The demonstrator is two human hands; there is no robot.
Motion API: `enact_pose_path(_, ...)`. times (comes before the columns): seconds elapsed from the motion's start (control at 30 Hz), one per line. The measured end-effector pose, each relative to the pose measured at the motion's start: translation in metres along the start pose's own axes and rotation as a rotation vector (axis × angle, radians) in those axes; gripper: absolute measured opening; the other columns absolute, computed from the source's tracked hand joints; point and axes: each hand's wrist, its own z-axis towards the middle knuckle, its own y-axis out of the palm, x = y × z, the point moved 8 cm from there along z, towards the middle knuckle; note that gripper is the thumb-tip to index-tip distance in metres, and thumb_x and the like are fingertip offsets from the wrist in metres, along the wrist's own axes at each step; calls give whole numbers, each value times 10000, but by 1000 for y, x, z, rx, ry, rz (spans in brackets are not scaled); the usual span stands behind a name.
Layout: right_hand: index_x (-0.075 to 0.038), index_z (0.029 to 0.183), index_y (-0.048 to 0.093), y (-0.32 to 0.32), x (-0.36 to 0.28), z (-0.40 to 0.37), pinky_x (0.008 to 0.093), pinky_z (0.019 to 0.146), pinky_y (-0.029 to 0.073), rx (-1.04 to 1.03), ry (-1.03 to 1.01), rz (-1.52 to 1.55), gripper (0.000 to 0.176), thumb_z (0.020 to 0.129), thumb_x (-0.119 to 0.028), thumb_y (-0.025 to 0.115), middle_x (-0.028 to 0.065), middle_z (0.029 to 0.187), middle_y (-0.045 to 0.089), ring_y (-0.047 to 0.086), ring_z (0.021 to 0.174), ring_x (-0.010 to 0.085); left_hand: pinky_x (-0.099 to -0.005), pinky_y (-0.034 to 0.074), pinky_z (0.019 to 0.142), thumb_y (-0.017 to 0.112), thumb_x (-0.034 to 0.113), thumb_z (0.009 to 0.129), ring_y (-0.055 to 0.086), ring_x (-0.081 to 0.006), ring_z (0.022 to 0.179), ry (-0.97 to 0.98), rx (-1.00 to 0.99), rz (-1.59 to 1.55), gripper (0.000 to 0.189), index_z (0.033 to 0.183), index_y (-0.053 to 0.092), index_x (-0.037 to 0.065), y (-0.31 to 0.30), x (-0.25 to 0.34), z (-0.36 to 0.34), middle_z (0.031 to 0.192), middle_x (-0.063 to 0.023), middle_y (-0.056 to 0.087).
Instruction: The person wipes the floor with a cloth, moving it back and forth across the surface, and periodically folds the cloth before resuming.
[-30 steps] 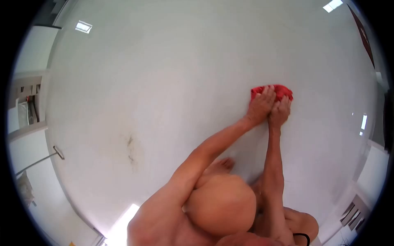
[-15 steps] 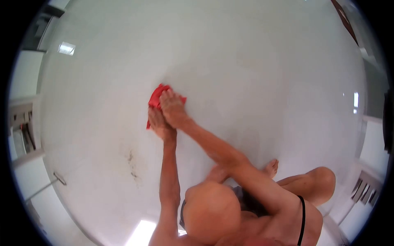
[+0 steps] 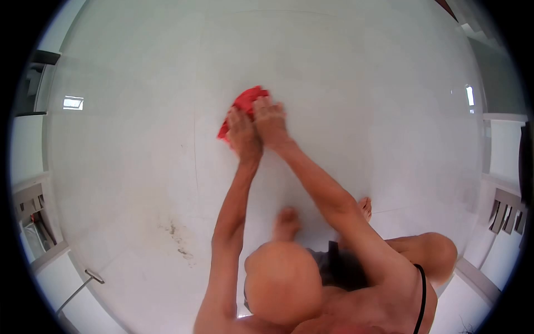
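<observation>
A crumpled red cloth (image 3: 248,100) lies on the pale, glossy tiled floor (image 3: 334,72), in the upper middle of the head view. My left hand (image 3: 242,133) presses flat on its lower part, fingers stretched forward. Just to the right, my right hand (image 3: 271,121) rests on the cloth's right edge, fingers also extended. The two hands are side by side and nearly touching. Below and left of them, a patch of brownish dirt (image 3: 177,239) marks the floor.
My bent knee (image 3: 283,281) and bare feet are at the lower middle and right. A long-handled tool (image 3: 94,276) stands at the lower left. Pale cabinets with slatted openings (image 3: 507,217) line both sides.
Both hands and the red cloth have moved forward and to the right over the floor. The cloth shows more to the upper left of my right hand. The view has shifted slightly.
</observation>
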Motion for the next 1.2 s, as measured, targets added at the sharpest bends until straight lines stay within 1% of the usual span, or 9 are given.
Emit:
enact_pose_path(0.13, 6, 1405, 583, -41, 125, -43, 563, 1114, 422, 12, 279, -25, 457, 997, -201, 579, 218, 1508, 586, 568, 1383, 358, -512, 483, 1062, 571, 64, 956, 481, -397, 1490, 256, 48, -271, 522, 1450, 557, -101, 32, 110, 10, 1574, -271, 529)
enact_pose_path(0.2, 7, 1351, 607, -70, 162, -85, 548, 1083, 439, 224, 235, -195, 405, 993, -182, 596, 192, 1371, 650, 616, 1276, 354, -495, 503, 997, 593, 106, 956, 498, -372, 1478, 354, 27, -334, 505, 1419, 580, -95, 40, 165, 0, 1553, -267, 549)
enact_pose_path(0.3, 35, 1383, 609, -92, 224, -136, 568, 1124, 405, -42, 669, 281, 419, 1025, -181, 574, 219, 1390, 658, 576, 1338, 416, -463, 494, 937, 605, 133, 973, 495, -354, 1480, 550, -1, -523, 451, 1398, 625, -16, 41, 233, -21, 1553, -179, 572)
enact_pose_path(0.37, 60, 1428, 577, -91, 237, -132, 540, 1142, 410, -115, 720, 226, 457, 1041, -182, 548, 249, 1413, 651, 575, 1350, 441, -455, 482, 926, 609, 146, 983, 492, -355, 1475, 629, -20, -516, 437, 1405, 635, 36, 35, 246, -19, 1558, -135, 576)
enact_pose_path(0.5, 102, 1466, 544, -76, 241, -112, 490, 1158, 431, 119, 526, -22, 496, 1061, -181, 501, 292, 1427, 642, 594, 1339, 464, -444, 464, 928, 636, 160, 982, 486, -358, 1467, 590, 53, -481, 438, 1417, 648, 109, 51, 236, -1, 1558, -77, 586)
enact_pose_path(0.6, 104, 1452, 573, -47, 254, -57, 547, 1184, 405, 92, 415, 66, 500, 1047, -179, 497, 302, 1472, 614, 562, 1385, 475, -445, 485, 883, 684, 134, 931, 511, -365, 1434, 474, 117, -457, 476, 1405, 664, 96, 64, 213, 42, 1505, -79, 622)
enact_pose_path(0.77, 70, 1355, 648, -12, 165, 47, 560, 1105, 471, 194, 200, -14, 448, 1022, -220, 566, 270, 1360, 692, 636, 1300, 436, -477, 525, 798, 716, 97, 860, 551, -393, 1386, 277, 156, -380, 496, 1354, 683, 61, 62, 109, 93, 1468, -113, 638)
enact_pose_path(0.93, 38, 1328, 661, 25, 25, 111, 534, 1055, 476, 123, 15, 100, 432, 985, -211, 581, 239, 1379, 679, 606, 1345, 421, -516, 526, 921, 695, 38, 867, 535, -400, 1418, 68, 126, -105, 570, 1434, 648, 52, 39, -24, 92, 1507, -130, 623)
enact_pose_path(1.2, 58, 1490, 559, 30, -188, 48, 621, 1210, 316, -171, -356, 273, 553, 1015, -224, 553, 266, 1585, 507, 417, 1516, 449, -544, 424, 1126, 720, 196, 990, 474, -396, 1489, -354, 89, 110, 570, 1522, 579, 47, -47, -170, -44, 1589, -143, 565)
